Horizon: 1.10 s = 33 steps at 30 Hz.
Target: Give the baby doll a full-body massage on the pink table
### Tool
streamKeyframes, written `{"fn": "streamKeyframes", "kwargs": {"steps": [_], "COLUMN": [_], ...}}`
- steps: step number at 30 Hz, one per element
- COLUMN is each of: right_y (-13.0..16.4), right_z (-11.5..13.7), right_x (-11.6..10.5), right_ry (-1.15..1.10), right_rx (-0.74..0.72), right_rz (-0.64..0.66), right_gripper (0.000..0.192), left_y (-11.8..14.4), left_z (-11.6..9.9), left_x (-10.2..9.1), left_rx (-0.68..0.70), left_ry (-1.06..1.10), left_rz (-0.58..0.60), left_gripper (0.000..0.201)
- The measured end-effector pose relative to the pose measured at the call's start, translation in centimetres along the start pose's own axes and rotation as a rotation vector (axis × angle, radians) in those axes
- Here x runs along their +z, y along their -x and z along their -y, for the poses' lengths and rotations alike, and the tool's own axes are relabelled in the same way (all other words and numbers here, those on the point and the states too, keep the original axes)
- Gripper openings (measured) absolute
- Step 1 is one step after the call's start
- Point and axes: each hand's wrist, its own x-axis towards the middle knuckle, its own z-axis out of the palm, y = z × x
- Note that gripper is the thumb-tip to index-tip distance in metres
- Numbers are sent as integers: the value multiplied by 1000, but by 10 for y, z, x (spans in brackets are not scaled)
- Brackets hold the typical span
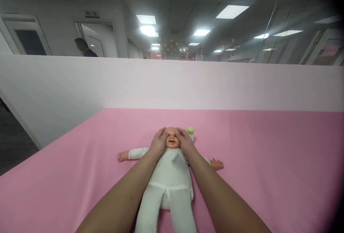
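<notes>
Wall (pixel 172 82): pale pink partition, runs full width behind the table; office ceiling w/ lit panels above it.
Table (pixel 268 161): covered in pink cloth, fills lower half of view, left edge slants toward near-left corner.
Doll (pixel 169 175): baby doll on its back, centre of table, head away from the camera, feet toward it. White one-piece suit. Arms out flat to both sides, bare hands showing at the cuffs; legs run out the bottom edge.
Doll head (pixel 171 138): bare, face up, forehead and mid-face visible betw. the two hands.
L arm: comes in from bottom, crosses over doll's near side up to the head.
R arm: same from bottom right, passes over doll's shoulder.
L hand (pixel 158 142): palm on the left side of doll head as seen, fingers curved round temple and cheek, touching. Grip: cupping, fingers together, not a pinch.
R hand (pixel 185 142): mirrors it on the other side, fingers laid over temple, touching. Grip: cupping, fingers together.
Bottle (pixel 190 133): small, green cap, pale body, upright on cloth just behind R hand, beside doll head; lower part hidden by the hand.
Person (pixel 84 48): far back left, beyond wall, by a doorway; only head and shoulders show.
</notes>
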Motion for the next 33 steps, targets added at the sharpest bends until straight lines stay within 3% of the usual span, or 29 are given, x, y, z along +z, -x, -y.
{"fn": "streamKeyframes", "kwargs": {"steps": [10,15,23,28,33], "right_y": [6,14,22,17,11], "right_z": [5,14,23,19,11], "right_x": [-9,-6,-3,-4,-5], "right_ry": [-181,-97,38,121,48], "right_rx": [83,-9,-86,-133,-78], "right_rz": [62,69,28,-21,-37], "right_gripper": [57,59,64,52,48], "left_y": [3,5,21,23,13], "left_z": [0,-1,-19,-24,-11], "left_x": [-1,-2,-3,-1,0], "left_rx": [-73,-9,122,103,65], "left_ry": [129,127,-44,-58,19], "left_rz": [9,31,-6,-18,-13], "left_gripper": [53,52,51,47,44]}}
